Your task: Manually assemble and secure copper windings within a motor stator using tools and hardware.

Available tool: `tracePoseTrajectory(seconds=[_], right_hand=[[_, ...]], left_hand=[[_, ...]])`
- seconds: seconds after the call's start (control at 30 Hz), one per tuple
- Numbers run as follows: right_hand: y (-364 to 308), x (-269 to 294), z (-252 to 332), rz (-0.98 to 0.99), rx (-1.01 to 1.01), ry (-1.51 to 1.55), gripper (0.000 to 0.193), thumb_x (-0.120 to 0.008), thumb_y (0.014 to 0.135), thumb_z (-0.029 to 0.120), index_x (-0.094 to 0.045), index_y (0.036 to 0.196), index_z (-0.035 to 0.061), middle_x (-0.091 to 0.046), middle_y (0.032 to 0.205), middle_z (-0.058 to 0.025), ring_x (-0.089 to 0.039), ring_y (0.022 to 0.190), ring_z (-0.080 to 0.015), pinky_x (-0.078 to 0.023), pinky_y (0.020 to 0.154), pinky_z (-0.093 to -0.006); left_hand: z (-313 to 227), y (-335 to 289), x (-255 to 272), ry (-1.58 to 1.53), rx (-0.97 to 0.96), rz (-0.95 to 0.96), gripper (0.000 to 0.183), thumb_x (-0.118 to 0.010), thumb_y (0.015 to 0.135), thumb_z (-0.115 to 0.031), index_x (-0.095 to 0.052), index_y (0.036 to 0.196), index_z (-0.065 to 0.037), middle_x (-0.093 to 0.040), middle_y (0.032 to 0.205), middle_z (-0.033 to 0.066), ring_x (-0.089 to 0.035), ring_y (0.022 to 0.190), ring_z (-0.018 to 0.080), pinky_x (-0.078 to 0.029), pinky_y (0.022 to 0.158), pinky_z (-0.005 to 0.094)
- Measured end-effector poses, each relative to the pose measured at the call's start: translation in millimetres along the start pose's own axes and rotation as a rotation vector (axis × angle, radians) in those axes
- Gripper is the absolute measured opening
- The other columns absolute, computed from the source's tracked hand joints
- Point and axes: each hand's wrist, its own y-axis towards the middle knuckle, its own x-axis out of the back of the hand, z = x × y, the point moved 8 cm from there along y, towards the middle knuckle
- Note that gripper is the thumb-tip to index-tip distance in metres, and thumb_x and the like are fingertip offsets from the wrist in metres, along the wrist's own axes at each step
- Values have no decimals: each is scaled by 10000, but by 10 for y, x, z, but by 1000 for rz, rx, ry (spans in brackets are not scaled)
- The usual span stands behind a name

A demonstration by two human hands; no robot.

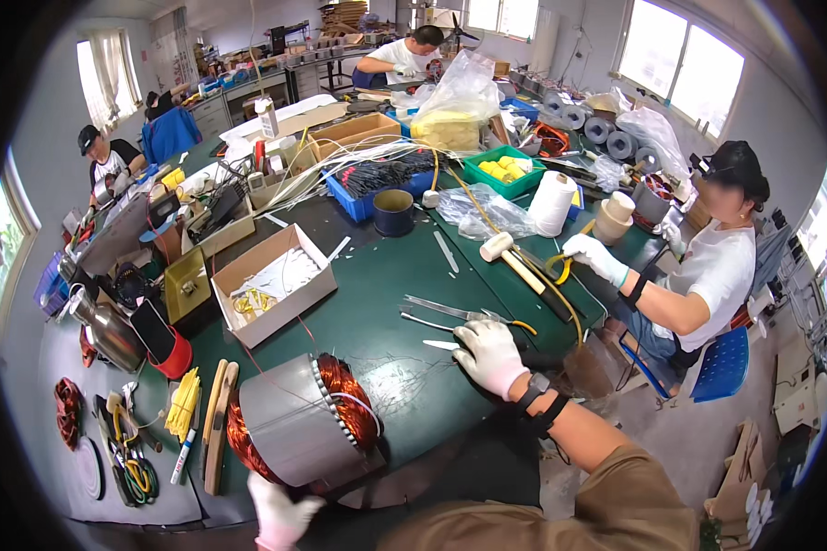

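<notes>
A stator (294, 418), a grey metal cylinder with copper windings (345, 395) bulging from both ends, lies on its side at the near edge of the green table. My left hand (280, 516), in a white glove, is just below its near side, thumb spread from the fingers. Over on the right, my gloved right hand (490, 358) is down on the table with bent fingers closed over a white pointed strip (440, 344); its other end is hidden under the hand. Beyond those fingers lie long metal tweezers (436, 306) and a thin tool with pale tubing (423, 320).
An open cardboard box (280, 317) of white slips stands behind the stator. Left are wooden sticks (220, 427), a marker (183, 455) and a red phone holder (176, 356). A mallet (510, 260) lies right of centre. A gloved co-worker (717, 248) sits at the right.
</notes>
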Motion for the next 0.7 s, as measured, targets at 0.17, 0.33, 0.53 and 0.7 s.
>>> tracePoseTrajectory(seconds=[0.17, 0.33, 0.53, 0.7], right_hand=[[709, 84, -242, 160, -121, 46, 322, -639, 933, 327, -723, 1102, 65, -683, 1079, -152, -636, 1060, -360, -521, 936, -481], [1255, -210, -990, 175, -236, -20, 393, -657, 933, 338, -699, 1183, 38, -674, 1208, -212, -632, 1171, -391, -506, 1024, -485], [1645, -935, -1370, 275, -372, -278, 218, -689, 905, 141, -734, 1092, 37, -736, 1134, -212, -719, 1103, -358, -578, 939, -448], [1704, -932, -1115, 429, -395, -393, 206, -673, 880, 119, -787, 1041, 59, -773, 1070, -218, -745, 1056, -379, -592, 910, -446]], left_hand=[[91, 75, -212, 87, 7, 60, 1115, -1055, 532, -343, -501, 1428, 23, -581, 1343, 173, -566, 1260, 345, -437, 1119, 451], [-98, 125, -294, 248, -78, 154, 1036, -1008, 599, -368, -527, 1452, -32, -573, 1430, 192, -523, 1351, 406, -379, 1170, 508], [-87, 72, -256, 358, -162, 90, 939, -878, 727, -569, -551, 1424, -31, -611, 1353, 210, -542, 1287, 428, -405, 1126, 513], [-34, 17, -266, 492, -191, 60, 929, -830, 744, -655, -588, 1330, 24, -610, 1287, 249, -558, 1242, 425, -404, 1134, 499]])
